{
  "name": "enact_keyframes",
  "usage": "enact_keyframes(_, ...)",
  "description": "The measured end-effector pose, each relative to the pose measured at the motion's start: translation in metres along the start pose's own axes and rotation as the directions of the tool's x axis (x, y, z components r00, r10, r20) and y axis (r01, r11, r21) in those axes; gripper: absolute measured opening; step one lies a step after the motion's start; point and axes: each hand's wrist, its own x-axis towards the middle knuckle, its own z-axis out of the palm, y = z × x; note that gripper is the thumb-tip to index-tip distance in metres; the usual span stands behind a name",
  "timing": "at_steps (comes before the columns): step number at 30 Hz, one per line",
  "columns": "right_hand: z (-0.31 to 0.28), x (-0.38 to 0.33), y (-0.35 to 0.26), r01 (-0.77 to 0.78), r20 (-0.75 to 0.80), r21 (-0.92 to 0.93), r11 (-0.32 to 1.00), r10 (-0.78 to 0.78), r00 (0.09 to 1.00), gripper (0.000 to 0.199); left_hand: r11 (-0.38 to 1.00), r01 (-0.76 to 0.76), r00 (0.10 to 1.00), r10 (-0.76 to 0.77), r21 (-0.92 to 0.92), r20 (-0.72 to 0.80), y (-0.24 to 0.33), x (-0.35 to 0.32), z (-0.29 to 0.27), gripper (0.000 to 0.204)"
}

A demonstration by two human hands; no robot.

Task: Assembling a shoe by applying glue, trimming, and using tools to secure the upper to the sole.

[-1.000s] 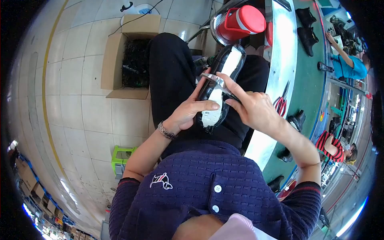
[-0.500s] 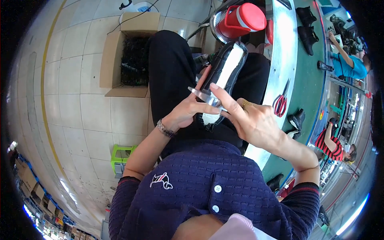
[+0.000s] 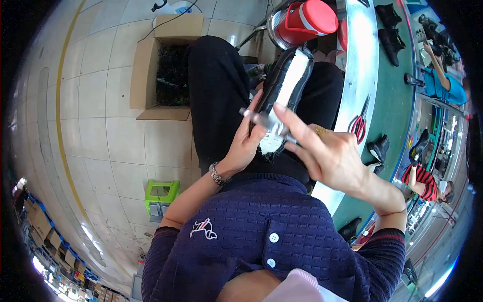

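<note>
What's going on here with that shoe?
A person has a black shoe in the left grip, white bottom facing up. The right grip holds a metal tool over the shoe's nearer end; it's too blurred to tell whether they touch. Red-handled scissors lie on the metal bench to the right.

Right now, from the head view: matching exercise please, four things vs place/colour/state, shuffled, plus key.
Things:
1. black shoe
2. scissors
3. cardboard box
4. jug

Descriptions:
A. red with a white band
B. on the silver metal ledge
C. held by the left hand
D. open, on the tiled floor

Pairs: 1-C, 2-B, 3-D, 4-A
</note>
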Motion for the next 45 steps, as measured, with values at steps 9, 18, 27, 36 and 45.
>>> enact_keyframes(9, 0.032, -0.023, 0.002, 0.244, 0.119, -0.119, 0.962, -0.230, 0.966, 0.094, 0.915, 0.384, 0.899, -0.402, 0.126, 0.177, 0.000, -0.009, -0.020, 0.076)
enact_keyframes(18, 0.039, -0.027, 0.013, 0.292, 0.024, -0.161, 0.943, -0.292, 0.956, 0.083, 0.858, 0.488, 0.864, -0.501, 0.159, 0.052, 0.032, -0.004, 0.004, 0.061)
enact_keyframes(27, 0.042, -0.032, 0.023, 0.279, 0.112, -0.143, 0.949, -0.265, 0.958, 0.076, 0.862, 0.473, 0.862, -0.495, 0.182, 0.107, 0.026, -0.004, 0.001, 0.050)
enact_keyframes(36, 0.023, -0.011, 0.045, 0.166, -0.036, -0.020, 0.986, -0.167, 0.985, 0.076, 0.768, 0.509, 0.816, -0.575, 0.389, 0.066, 0.039, 0.009, 0.000, 0.066)
enact_keyframes(45, -0.015, 0.023, 0.087, 0.045, -0.185, -0.014, 0.999, -0.046, 0.982, 0.068, 0.843, 0.538, 0.843, -0.538, 0.012, 0.022, 0.066, 0.070, 0.009, 0.103)
